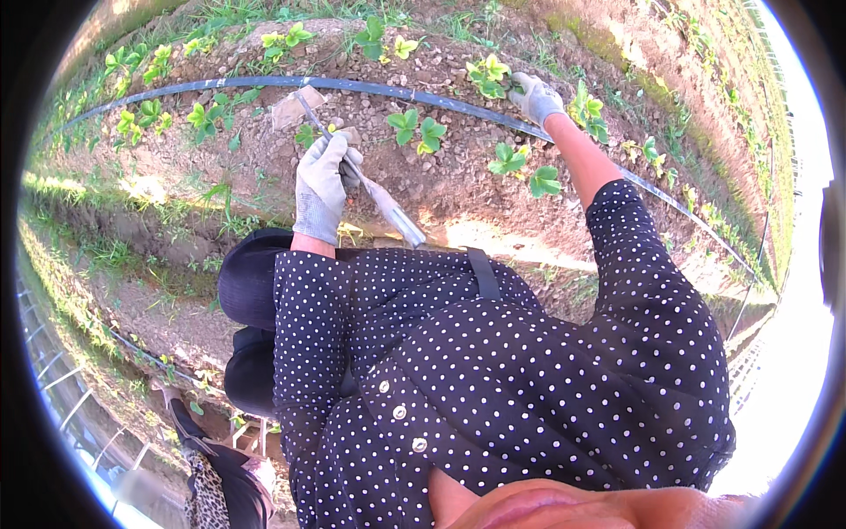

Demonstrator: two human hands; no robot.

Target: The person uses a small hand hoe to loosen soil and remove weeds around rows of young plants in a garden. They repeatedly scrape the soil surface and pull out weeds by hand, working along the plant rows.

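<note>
My left hand (324, 182), in a pale knit work glove, is closed around the handle of a small hand hoe (380, 192). The hoe's flat, soil-coated blade (297, 108) rests on the bed at the upper left, beside the drip hose, and the wrapped handle end points towards my lap. A small leafy plant (305, 135) stands near the blade. My right hand (537, 99), gloved alike, reaches to the far side of the hose. Its fingertips are at the edge of a strawberry plant (489, 76) with green and yellow leaves; whether they grip anything is hidden.
A dark drip hose (344, 84) runs along the raised soil bed, with strawberry plants on both sides. Grass and weeds (225, 198) grow along the bed's edges. My bent knees (254, 284) are against the near side. Another person (228, 483) is at the lower left, by a neighbouring row.
</note>
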